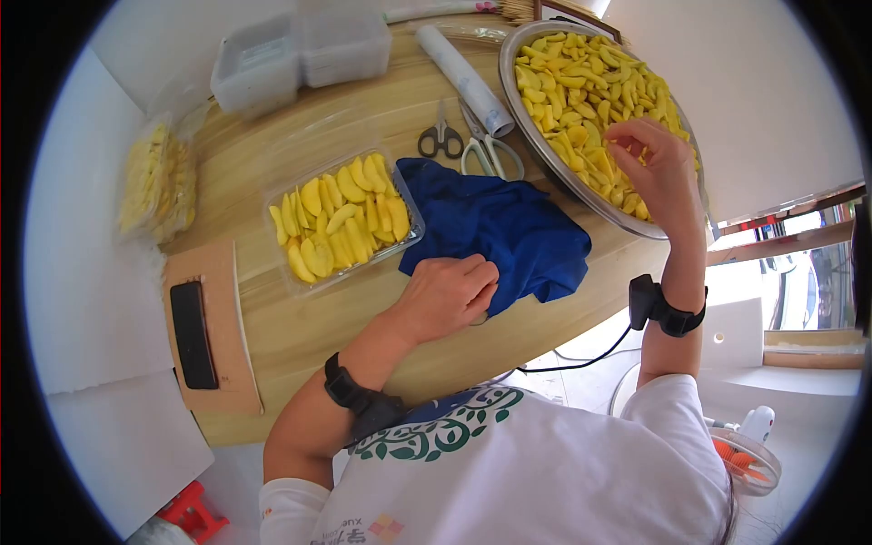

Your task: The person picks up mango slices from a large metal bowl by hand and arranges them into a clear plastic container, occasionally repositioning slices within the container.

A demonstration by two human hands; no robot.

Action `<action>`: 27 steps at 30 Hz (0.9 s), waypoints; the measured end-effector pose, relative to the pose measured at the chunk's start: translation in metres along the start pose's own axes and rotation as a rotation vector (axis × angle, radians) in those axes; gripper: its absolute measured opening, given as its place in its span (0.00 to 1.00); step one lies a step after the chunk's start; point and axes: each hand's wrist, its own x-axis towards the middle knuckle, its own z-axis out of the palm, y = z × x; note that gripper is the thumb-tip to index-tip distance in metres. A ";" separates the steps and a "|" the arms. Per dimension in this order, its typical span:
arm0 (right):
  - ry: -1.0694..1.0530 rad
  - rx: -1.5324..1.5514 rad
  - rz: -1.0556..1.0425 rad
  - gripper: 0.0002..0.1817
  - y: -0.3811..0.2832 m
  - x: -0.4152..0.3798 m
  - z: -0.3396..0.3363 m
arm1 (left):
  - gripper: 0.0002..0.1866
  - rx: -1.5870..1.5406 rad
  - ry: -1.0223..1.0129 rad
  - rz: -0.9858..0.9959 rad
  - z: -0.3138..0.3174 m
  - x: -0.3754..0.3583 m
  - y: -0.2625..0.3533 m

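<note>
My right hand [658, 168] is over the near part of a large round metal basin [554, 174], its fingers curled in a pinch. Whatever is between them is too small to make out. Yellow fruit slices [581, 82] fill the basin in a heap. On the near edge of a crumpled blue cloth [495, 232] rests my left hand [445, 295], fingers curled closed, their inner side hidden. Left of the cloth, a clear plastic box [313, 289] with its lid folded back holds rows of yellow fruit slices [341, 218].
Behind the cloth lie black-handled scissors [440, 139], white-handled scissors [490, 159] and a roll of film [465, 80]. Stacked clear boxes [300, 54] stand at the back. At left are filled packs [159, 182] and a phone [193, 334] on a brown board [238, 363].
</note>
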 end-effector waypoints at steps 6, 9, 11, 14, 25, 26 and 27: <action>-0.189 -0.111 0.106 0.05 0.011 0.002 -0.002 | 0.06 -0.005 0.018 0.000 -0.001 0.000 0.001; -0.222 -0.150 0.081 0.07 0.014 0.004 0.008 | 0.06 0.006 0.018 0.000 0.000 0.001 0.001; -0.216 -0.199 0.041 0.07 0.025 0.006 0.012 | 0.06 0.021 0.020 -0.019 0.001 0.001 0.001; -0.226 -0.229 0.005 0.08 0.025 0.011 0.018 | 0.06 -0.019 0.023 0.023 0.001 -0.002 -0.002; -0.063 0.113 0.069 0.04 -0.008 0.012 0.016 | 0.07 -0.005 0.056 0.027 0.004 -0.007 -0.005; -0.075 0.211 -0.013 0.04 -0.029 0.010 0.021 | 0.07 0.006 0.051 0.027 0.004 -0.007 -0.005; -0.084 0.308 -0.093 0.03 -0.051 0.008 0.027 | 0.07 0.016 0.045 0.030 0.004 -0.007 -0.005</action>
